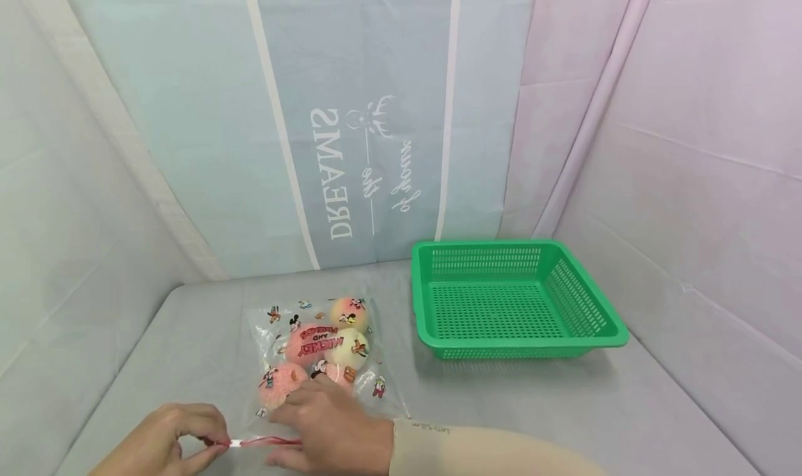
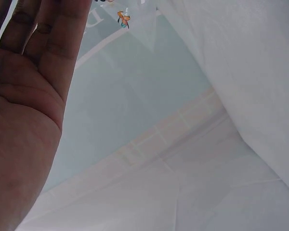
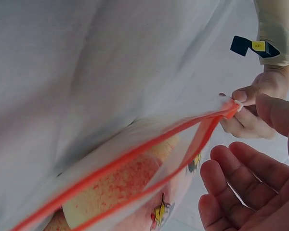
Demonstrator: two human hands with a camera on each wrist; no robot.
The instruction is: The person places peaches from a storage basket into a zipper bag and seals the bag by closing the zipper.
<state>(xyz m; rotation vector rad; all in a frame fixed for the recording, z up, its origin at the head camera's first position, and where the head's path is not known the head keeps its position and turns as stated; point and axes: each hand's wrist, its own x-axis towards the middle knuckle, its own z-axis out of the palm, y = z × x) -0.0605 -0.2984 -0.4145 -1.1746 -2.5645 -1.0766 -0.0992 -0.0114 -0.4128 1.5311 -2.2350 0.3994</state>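
A clear zip bag (image 1: pixel 319 342) printed with cartoon figures lies flat, with several pink and yellow peaches (image 1: pixel 283 384) inside. My left hand (image 1: pixel 175 438) pinches the left end of its red zip strip (image 1: pixel 269 440), at the white slider (image 1: pixel 235 443). Over the near side of the bag is my right hand (image 1: pixel 335 424), close to the strip. The right wrist view shows that hand's fingers (image 3: pixel 241 178) relaxed and apart from the bag, whose mouth gapes between two red strips (image 3: pixel 120 161). In the left wrist view only the palm (image 2: pixel 24 101) shows; the fingertips are cut off.
A green plastic basket (image 1: pixel 617 333) with slotted walls stands at the right of the grey surface (image 1: pixel 501 406). Pale fabric walls rise on both sides, and a blue printed curtain (image 1: pixel 376 58) hangs behind.
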